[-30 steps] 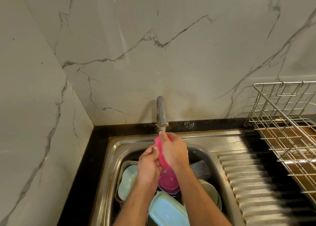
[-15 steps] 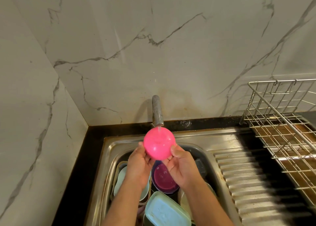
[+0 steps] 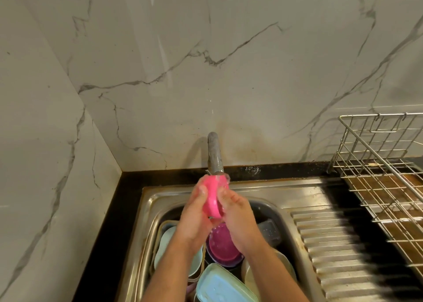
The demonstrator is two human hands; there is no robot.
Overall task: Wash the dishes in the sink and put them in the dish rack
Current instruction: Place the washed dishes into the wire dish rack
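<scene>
Both my left hand [image 3: 194, 212] and right hand [image 3: 235, 214] gripped the pink bowl [image 3: 211, 195] edgewise, just under the tap [image 3: 215, 153].

No readable text, labels or numbers anywhere.

The pink bowl [image 3: 212, 196], whose round bottom faced the camera half a second ago, is now turned edge-on under the tap [image 3: 215, 154]; the left hand [image 3: 194, 212] and right hand [image 3: 235, 212] have closed in, pressing it from either side.
</scene>
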